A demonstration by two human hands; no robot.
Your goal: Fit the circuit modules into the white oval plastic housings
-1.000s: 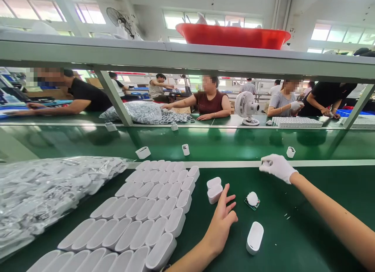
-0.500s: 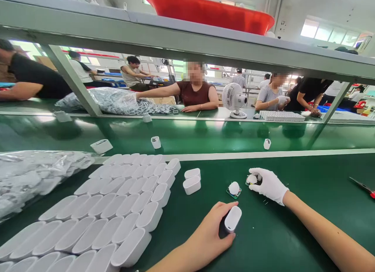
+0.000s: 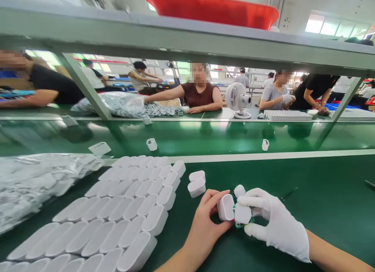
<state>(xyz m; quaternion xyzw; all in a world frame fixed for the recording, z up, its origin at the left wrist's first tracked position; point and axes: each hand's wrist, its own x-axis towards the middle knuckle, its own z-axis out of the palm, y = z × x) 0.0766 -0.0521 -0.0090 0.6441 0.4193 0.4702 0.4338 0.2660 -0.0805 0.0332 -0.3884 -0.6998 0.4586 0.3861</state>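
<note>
My bare left hand [image 3: 206, 219] grips a white oval plastic housing [image 3: 226, 207], tilted so its hollow end faces right. In a white glove, my right hand [image 3: 272, 217] pinches a green circuit board with a white block on it [image 3: 243, 214], right beside the housing's mouth. Whether board and housing touch, I cannot tell. Behind my right fingertips sits another small board with a white top [image 3: 239, 190], partly covered. Two more white housings [image 3: 197, 183] stand together on the green bench to the left of my hands.
Rows of white housings [image 3: 117, 209] fill the bench at left, beside a clear plastic bag of parts [image 3: 43, 186]. Single white pieces [image 3: 151, 144] lie on the green conveyor strip [image 3: 205, 137] beyond. Overhead runs a shelf bearing a red tray [image 3: 211, 10]. Co-workers sit opposite near a fan [image 3: 238, 100].
My right hand has lifted a board from the bench and brought it left and nearer to the housing. My left hand has raised the housing slightly and turned its opening toward the board.
</note>
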